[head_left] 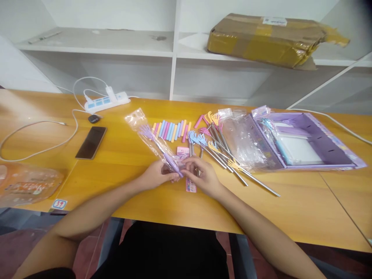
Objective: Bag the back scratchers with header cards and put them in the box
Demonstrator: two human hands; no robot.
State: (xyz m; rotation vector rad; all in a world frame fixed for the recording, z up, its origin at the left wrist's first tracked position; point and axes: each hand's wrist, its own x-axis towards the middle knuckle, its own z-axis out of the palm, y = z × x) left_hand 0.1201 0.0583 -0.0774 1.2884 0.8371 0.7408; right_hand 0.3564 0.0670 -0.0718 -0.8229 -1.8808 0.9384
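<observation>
over the desk [122, 143], the purple back scratcher [171, 160] slants inside its clear bag [134, 119], claw pointing far-left, handle end near-right. my left hand [155, 176] grips the handle near that end; to its right, my right hand's [203, 176] fingertips pinch the bag's near end.

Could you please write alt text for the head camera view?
The left hand holds a purple back scratcher in a clear sleeve, with the right hand at its near end, above a wooden table with pastel tubes, metal-rodded scratchers and an open purple box.
</observation>
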